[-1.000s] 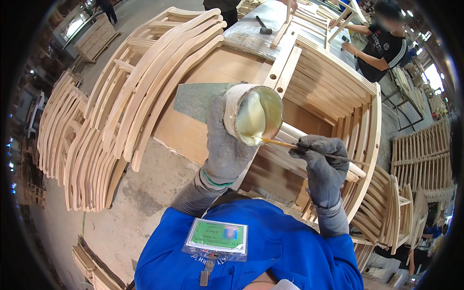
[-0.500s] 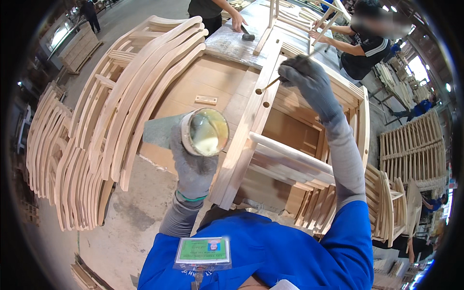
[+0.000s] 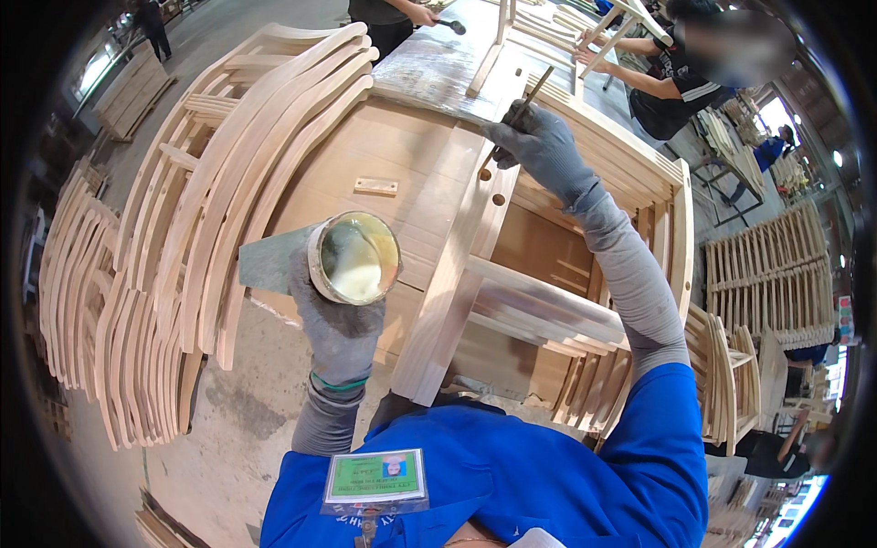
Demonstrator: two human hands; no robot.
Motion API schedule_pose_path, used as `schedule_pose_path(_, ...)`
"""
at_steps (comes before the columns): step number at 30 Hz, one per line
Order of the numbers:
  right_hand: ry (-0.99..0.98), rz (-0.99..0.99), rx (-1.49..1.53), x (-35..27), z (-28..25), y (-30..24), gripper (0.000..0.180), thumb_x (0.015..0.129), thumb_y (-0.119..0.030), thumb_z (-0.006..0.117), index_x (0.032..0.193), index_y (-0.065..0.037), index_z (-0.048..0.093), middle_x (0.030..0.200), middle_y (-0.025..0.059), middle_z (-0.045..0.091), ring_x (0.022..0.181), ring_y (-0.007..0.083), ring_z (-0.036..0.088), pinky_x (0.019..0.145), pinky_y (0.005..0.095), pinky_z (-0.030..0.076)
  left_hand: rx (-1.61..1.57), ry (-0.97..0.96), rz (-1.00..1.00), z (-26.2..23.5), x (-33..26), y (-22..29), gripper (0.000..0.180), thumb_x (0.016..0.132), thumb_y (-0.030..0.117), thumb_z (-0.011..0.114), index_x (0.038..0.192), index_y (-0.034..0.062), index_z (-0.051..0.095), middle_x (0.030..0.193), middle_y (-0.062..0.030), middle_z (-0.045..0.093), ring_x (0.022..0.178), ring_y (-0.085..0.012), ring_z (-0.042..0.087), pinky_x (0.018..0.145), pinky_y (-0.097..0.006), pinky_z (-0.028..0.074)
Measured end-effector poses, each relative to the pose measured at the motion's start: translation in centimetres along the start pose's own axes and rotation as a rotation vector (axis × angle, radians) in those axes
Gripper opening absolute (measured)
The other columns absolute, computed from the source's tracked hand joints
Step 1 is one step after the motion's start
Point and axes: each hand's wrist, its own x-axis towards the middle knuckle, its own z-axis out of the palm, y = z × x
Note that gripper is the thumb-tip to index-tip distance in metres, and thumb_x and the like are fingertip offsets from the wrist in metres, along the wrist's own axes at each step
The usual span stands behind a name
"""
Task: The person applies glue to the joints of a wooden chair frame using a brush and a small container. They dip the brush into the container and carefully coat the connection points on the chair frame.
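My left hand (image 3: 340,329), in a grey glove, is closed around a round cup (image 3: 317,272) with whitish, glue-like liquid inside. The cup is tilted, its mouth facing me. Gloved in grey as well, my right hand (image 3: 546,153) pinches a thin stick (image 3: 541,84), whose upper end rises above the fingers. Its lower end points down at the round holes (image 3: 498,199) near the far end of a pale wooden rail (image 3: 445,274); the fingers partly hide it, and I cannot tell if it enters a hole. The rail lies on top of stacked wooden frames (image 3: 681,215).
Curved wooden frames (image 3: 219,192) are stacked at left. A small wooden block (image 3: 375,186) lies on cardboard (image 3: 402,137). Beyond is a covered worktable (image 3: 429,78), where one co-worker holds a hammer (image 3: 454,26) and another (image 3: 662,87) grips a wooden frame. More slatted frames (image 3: 767,274) stand at right.
My right hand has turned, so the stick stands steeper and its upper end shows above my fingers. My left hand with the cup has shifted slightly left. The co-worker's hammer has moved farther away.
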Motion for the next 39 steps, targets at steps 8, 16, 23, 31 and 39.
schedule_pose_path(8,-0.055,-0.146,-0.355,-0.3,-0.2,-0.4,0.025,0.083,-0.025,0.063,0.085,0.000,0.059,0.065,0.0126,0.060,0.062,0.0241,0.060,0.059,0.0350,0.046,-0.080,0.011,-0.052,0.3,0.3,0.9,0.047,0.094,0.045,0.043,0.128,0.0125,0.044,0.123,-0.0027,0.050,0.112,-0.0154,0.051,0.086,-0.027,0.050)
schedule_pose_path(16,-0.031,-0.178,-0.411,-1.2,-0.4,-1.3,0.025,0.082,-0.026,0.065,0.084,-0.001,0.060,0.064,0.0122,0.060,0.059,0.0240,0.058,0.057,0.0338,0.045,0.115,0.005,0.052,-1.3,1.8,1.2,0.050,0.091,0.050,0.044,0.128,0.0155,0.043,0.127,-0.0065,0.048,0.117,-0.0246,0.048,0.099,-0.053,0.038)
schedule_pose_path(23,0.023,-0.181,-0.276,-1.2,-0.6,0.0,0.025,0.080,-0.025,0.066,0.082,-0.001,0.060,0.066,0.0123,0.061,0.060,0.0246,0.059,0.058,0.0348,0.045,-0.084,-0.029,0.001,-1.8,2.6,2.1,0.062,0.080,0.011,0.058,0.135,0.0132,0.029,0.133,-0.0082,0.038,0.121,-0.0225,0.041,0.101,-0.041,0.039)
schedule_pose_path(31,-0.053,-0.163,-0.226,-0.7,-0.6,-0.3,0.020,0.080,-0.021,0.064,0.082,0.000,0.063,0.067,0.0103,0.063,0.059,0.0187,0.059,0.060,0.0317,0.047,0.454,-0.079,0.249,-1.8,1.1,1.0,0.052,0.089,0.048,0.048,0.128,0.0139,0.044,0.129,-0.0102,0.046,0.119,-0.0302,0.045,0.100,-0.055,0.035)
schedule_pose_path(39,-0.039,-0.272,0.214,-8.0,-6.1,-1.9,0.015,0.081,-0.006,0.060,0.092,0.004,0.064,0.081,0.0079,0.065,0.077,0.0139,0.062,0.071,0.0247,0.051,0.374,-0.183,0.188,3.3,-3.3,-5.1,0.052,0.090,0.040,0.049,0.131,0.0096,0.041,0.130,-0.0094,0.046,0.120,-0.0284,0.044,0.100,-0.047,0.038)
